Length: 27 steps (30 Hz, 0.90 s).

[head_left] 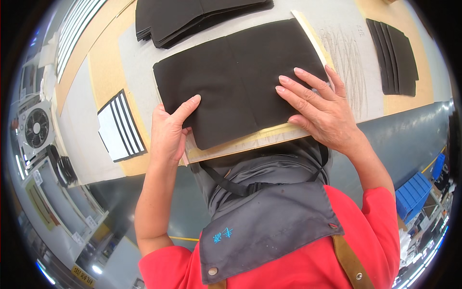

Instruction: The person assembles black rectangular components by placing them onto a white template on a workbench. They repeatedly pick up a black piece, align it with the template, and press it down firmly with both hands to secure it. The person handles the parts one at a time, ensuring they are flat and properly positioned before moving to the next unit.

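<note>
A black fabric-like panel (226,82) with a notched lower left corner lies in front of me at the table's near edge. A faint crease runs down its middle. My left hand (169,127) grips its left edge, thumb on top and the other fingers mostly hidden beneath. On its right part rests my right hand (322,103), fingers stretched and spread over the surface. A pale strip (310,36) shows along the panel's right edge, and a yellowish edge shows below it.
Beyond the panel sits a stack of similar black pieces (192,21). Overlapping black pieces (392,58) lie at the right of the table (349,72). To the left are overlapping pieces with white bands (121,127). A fan (36,126) and a blue crate (414,192) stand off the table.
</note>
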Each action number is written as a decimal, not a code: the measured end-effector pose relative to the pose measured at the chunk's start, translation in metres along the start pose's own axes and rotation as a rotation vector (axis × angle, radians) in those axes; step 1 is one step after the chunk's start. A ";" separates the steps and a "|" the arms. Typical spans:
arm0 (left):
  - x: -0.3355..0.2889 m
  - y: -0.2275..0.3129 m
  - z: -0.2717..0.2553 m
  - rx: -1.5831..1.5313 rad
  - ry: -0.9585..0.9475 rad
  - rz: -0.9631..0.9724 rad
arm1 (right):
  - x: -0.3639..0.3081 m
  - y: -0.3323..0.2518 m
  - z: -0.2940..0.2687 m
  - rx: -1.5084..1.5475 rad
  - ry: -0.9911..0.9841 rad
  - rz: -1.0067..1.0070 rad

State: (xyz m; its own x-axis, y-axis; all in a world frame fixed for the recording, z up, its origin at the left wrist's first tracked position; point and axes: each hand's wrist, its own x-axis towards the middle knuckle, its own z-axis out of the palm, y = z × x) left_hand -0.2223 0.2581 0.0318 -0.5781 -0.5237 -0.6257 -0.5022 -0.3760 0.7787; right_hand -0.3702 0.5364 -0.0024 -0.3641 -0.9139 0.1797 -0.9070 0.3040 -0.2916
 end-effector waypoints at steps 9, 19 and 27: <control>0.002 0.001 0.001 -0.041 0.004 -0.017 | 0.000 0.000 -0.001 0.009 0.000 -0.003; 0.001 0.003 0.001 -0.012 0.000 -0.051 | 0.002 -0.004 -0.009 -0.042 -0.092 -0.006; 0.000 0.005 0.003 -0.015 -0.007 -0.041 | 0.032 -0.022 -0.010 -0.008 -0.176 -0.111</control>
State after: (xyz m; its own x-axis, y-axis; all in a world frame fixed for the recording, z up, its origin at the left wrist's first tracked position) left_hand -0.2266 0.2584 0.0355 -0.5618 -0.5024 -0.6573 -0.5157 -0.4086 0.7531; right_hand -0.3643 0.5037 0.0190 -0.2195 -0.9747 0.0431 -0.9415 0.2001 -0.2711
